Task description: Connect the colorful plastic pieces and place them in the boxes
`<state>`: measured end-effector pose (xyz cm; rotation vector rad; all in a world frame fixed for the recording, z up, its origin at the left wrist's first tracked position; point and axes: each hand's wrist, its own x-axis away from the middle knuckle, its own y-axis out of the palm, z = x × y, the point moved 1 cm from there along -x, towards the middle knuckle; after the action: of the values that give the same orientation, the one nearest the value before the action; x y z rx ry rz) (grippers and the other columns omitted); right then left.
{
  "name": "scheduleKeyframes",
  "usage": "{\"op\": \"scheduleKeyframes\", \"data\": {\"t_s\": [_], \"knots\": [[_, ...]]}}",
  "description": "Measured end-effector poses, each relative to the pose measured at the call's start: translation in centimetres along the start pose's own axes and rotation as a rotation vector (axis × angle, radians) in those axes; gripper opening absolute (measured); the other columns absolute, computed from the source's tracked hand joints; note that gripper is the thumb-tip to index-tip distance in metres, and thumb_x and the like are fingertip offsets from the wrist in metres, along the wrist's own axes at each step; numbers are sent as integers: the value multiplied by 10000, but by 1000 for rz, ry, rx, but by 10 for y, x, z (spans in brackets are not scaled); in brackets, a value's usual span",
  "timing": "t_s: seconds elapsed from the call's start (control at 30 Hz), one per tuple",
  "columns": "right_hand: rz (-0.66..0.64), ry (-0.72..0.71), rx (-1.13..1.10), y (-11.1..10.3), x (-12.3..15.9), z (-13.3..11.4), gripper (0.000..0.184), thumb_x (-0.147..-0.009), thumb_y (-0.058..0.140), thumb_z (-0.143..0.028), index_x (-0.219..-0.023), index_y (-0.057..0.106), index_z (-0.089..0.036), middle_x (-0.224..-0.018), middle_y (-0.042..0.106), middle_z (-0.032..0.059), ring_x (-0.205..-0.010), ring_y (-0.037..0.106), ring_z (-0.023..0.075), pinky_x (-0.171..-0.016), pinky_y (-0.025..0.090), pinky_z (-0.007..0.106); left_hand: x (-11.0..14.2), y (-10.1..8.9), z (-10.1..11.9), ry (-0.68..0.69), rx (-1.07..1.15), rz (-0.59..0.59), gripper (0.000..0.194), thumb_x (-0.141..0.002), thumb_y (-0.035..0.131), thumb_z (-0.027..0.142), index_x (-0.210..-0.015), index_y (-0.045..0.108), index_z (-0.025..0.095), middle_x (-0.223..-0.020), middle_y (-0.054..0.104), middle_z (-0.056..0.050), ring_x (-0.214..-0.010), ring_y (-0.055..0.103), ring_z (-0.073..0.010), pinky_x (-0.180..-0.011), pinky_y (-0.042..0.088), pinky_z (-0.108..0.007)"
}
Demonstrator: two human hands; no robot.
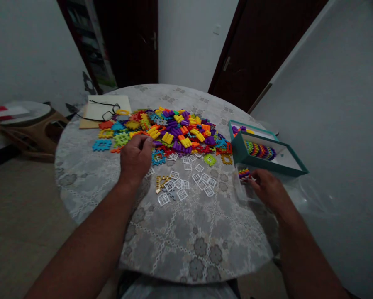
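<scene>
My left hand (135,157) is closed in a pinch at the front left edge of a heap of coloured plastic building pieces (181,128). A purple piece (157,143) shows right beside its fingertips; whether it is gripped I cannot tell. On the right, my right hand (268,189) reaches into a clear plastic container (242,192), fingers pinched beside a rainbow row of small pieces (244,173). What those fingers hold is hidden. White window-shaped pieces (182,194) lie scattered on the cloth between my hands, near a gold toothed piece (162,183).
A teal box (275,164) holding rows of rainbow gear pieces (259,150) stands at the right, its teal lid (254,129) behind. Glasses (107,114) rest on a pad (124,101) at the back left. Patterned cloth (186,241) covers the round table.
</scene>
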<state>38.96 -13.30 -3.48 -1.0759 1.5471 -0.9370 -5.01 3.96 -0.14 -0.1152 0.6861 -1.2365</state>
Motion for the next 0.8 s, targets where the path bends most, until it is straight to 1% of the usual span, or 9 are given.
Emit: {"op": "scheduleKeyframes", "data": {"t_s": [0.07,0.13,0.23,0.3,0.4,0.53,0.6,0.7,0.8], "knots": [[41,-14,11,-3,1,-4,228,-999,556,-423,-977,653,-218,-943,664,87,-811,633,248,-749,468,371,-2,1,-4,-2,-26,-4,186,-984,597,328,-983,747,218,-947,791,-34,-903,718,-223,-847,540,-326],[86,-26,10,-9,1,-15,242,-1010,549,-436,-960,656,-224,-928,664,86,-808,635,250,-754,475,377,-3,3,-9,26,-88,-24,181,-980,592,295,-1023,746,209,-1005,795,-58,-956,725,-237,-902,548,-345],[128,-63,-37,-21,0,-49,219,-1021,565,-417,-946,655,-232,-922,676,87,-796,642,242,-750,486,375,1,7,-16,110,-249,-112,200,-988,608,285,-1112,738,197,-1136,780,-106,-1060,716,-269,-971,551,-386],[111,-114,-95,-27,-2,-77,187,-1033,577,-387,-952,650,-235,-919,683,88,-799,652,238,-755,500,372,6,10,-21,159,-384,-194,257,-978,649,293,-1203,729,199,-1220,754,-139,-1135,697,-309,-991,550,-421],[7,-219,-194,-25,-7,-119,160,-1065,554,-345,-975,634,-239,-945,693,92,-830,670,233,-769,517,363,12,15,-24,187,-543,-318,359,-969,691,313,-1310,714,205,-1253,727,-179,-1161,681,-363,-969,559,-469],[-156,-301,-236,-5,-18,-155,104,-1074,559,-299,-1085,634,-228,-1063,709,99,-913,695,231,-813,534,356,15,17,-23,186,-590,-421,440,-939,736,295,-1359,704,167,-1247,710,-219,-1166,674,-406,-949,566,-509],[-235,-303,-187,7,-23,-165,111,-1060,591,-276,-1142,646,-225,-1117,716,99,-964,699,237,-846,538,357,15,18,-24,192,-562,-423,442,-919,749,260,-1350,710,169,-1244,715,-220,-1178,673,-413,-965,564,-520],[-338,-285,-102,20,-25,-175,126,-1055,609,-259,-1156,669,-215,-1148,718,103,-1035,695,247,-899,540,355,13,19,-28,219,-484,-394,380,-906,737,200,-1286,739,198,-1225,739,-196,-1180,681,-401,-1003,557,-524],[-370,-263,-52,25,-25,-177,148,-1057,599,-250,-1166,684,-199,-1206,708,120,-1111,685,260,-973,536,366,11,21,-28,285,-318,-401,290,-939,689,186,-1218,763,213,-1181,762,-167,-1171,697,-376,-1045,540,-533]]}}
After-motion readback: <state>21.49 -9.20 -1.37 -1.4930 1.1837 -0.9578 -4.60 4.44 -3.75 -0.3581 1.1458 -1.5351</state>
